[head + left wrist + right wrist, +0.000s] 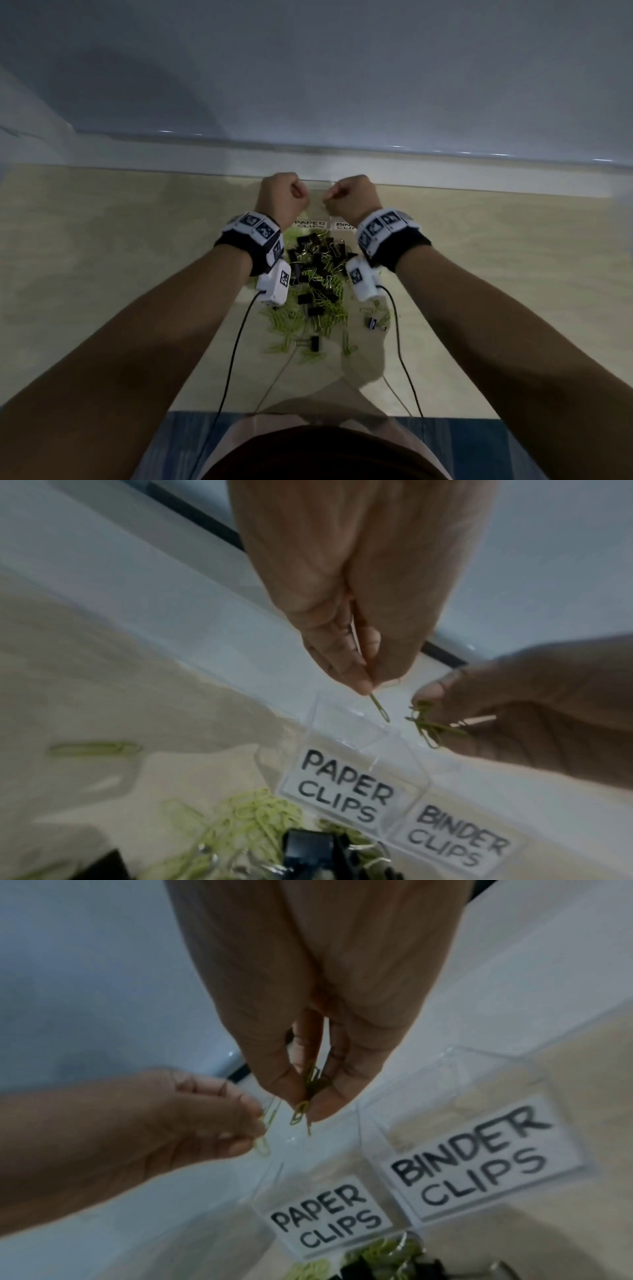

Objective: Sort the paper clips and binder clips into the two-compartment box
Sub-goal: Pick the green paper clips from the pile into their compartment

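Observation:
A clear two-compartment box (310,224) stands at the far side of the table, labelled PAPER CLIPS (342,785) on the left and BINDER CLIPS (455,837) on the right. Both hands hover close together above the paper-clip side. My left hand (368,685) pinches a green paper clip (378,710) that hangs down. My right hand (308,1107) pinches a small bunch of green paper clips (303,1110). A mixed pile (315,284) of green paper clips and black binder clips lies in front of the box, between my forearms.
A pale wall (308,85) rises right behind the box. Stray binder clips (371,322) and loose paper clips lie at the pile's near edge. Black cables (233,359) run from the wrist cameras towards my body. Bare wooden tabletop (102,240) spreads left and right.

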Available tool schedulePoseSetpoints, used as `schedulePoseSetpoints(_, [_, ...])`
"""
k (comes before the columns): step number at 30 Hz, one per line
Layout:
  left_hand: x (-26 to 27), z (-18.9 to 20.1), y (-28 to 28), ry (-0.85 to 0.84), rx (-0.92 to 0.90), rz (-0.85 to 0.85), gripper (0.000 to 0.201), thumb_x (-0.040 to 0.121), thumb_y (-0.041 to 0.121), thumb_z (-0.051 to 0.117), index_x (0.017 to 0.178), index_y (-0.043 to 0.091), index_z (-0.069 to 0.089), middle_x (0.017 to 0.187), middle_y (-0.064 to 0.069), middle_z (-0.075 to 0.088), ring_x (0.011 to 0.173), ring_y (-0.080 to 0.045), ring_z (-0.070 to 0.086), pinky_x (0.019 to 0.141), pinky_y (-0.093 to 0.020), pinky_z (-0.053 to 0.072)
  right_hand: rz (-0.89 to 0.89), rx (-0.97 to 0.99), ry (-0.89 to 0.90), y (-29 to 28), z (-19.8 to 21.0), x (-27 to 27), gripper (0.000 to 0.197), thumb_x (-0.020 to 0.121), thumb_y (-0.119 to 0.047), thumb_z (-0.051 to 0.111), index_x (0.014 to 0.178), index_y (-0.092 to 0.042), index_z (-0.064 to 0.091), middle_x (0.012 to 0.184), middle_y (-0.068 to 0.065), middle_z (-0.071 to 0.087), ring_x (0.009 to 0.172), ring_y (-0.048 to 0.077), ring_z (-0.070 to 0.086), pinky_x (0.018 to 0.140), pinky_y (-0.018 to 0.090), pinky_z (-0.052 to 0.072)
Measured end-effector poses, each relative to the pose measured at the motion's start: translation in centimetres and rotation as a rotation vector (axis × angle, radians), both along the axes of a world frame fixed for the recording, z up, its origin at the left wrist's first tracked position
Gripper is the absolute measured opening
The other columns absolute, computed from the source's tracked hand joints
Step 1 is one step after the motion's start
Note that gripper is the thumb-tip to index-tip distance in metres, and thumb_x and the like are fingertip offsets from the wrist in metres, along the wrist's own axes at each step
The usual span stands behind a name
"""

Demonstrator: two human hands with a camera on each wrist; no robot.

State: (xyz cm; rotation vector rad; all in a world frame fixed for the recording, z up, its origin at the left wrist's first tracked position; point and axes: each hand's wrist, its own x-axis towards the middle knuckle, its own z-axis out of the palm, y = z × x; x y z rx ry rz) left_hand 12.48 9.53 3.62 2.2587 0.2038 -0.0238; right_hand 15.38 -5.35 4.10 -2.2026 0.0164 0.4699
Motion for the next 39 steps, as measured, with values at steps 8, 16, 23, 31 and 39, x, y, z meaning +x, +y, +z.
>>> schedulePoseSetpoints(8, [-0.6,-1.7,-0.5,0.03,0.219,-0.162,0.013,0.082,0.003,0.06,0.089,0.008,0.069,0.089,-0.007,0.068,0.08,-0.019,0.063,0.076,-0.026,0.049,0.29,-0.257,-0.141,0.3,-0.6,-0.4,0.028,0.079,-0.002,0.061,0.103,-0.012,0.068,0.103,0.005,0.069,0.091,0.015,0.063,0.083,0.022,0.05])
schedulePoseSetpoints(16, [-10.4,-3.1,-5.6,0.209,0.333,-0.885,0.046,0.082,0.016,0.066,0.126,0.014,0.053,0.121,-0.002,0.05,0.112,-0.015,0.043,0.096,-0.028,0.041,0.247,-0.417,0.021,-12.1,-3.8,-7.4,0.028,0.078,-0.006,0.062,0.102,-0.019,0.066,0.105,0.004,0.064,0.091,0.017,0.059,0.086,0.031,0.052])
schedulePoseSetpoints(23, [-12.4,-4.8,-7.9,0.131,0.591,-1.007,0.044,0.08,-0.002,0.055,0.123,0.004,0.052,0.124,-0.009,0.046,0.117,-0.025,0.038,0.096,-0.036,0.043,0.419,-0.5,0.023,-12.1,-5.6,-11.9,0.082,0.065,-0.038,0.079,0.136,-0.025,0.04,0.133,-0.001,0.036,0.117,0.021,0.033,0.1,0.038,0.04])
schedulePoseSetpoints(31, [-11.0,-4.6,-8.7,0.218,0.542,-0.969,0.022,0.084,0.003,0.057,0.106,0.003,0.063,0.107,-0.012,0.058,0.102,-0.027,0.053,0.082,-0.035,0.044,0.467,-0.309,-0.088,-10.3,-6.3,-13.2,0.025,0.073,-0.005,0.065,0.098,-0.002,0.067,0.109,0.013,0.055,0.089,0.032,0.059,0.076,0.033,0.049])
schedulePoseSetpoints(39, [-9.8,-4.6,-8.1,0.289,0.242,-0.69,0.016,0.084,0.009,0.062,0.099,0.012,0.068,0.1,-0.006,0.067,0.092,-0.021,0.063,0.081,-0.033,0.053,0.364,-0.222,-0.174,-9.9,-6.6,-13.5,0.011,0.066,0.001,0.065,0.074,-0.003,0.072,0.085,0.014,0.066,0.072,0.03,0.063,0.067,0.028,0.048])
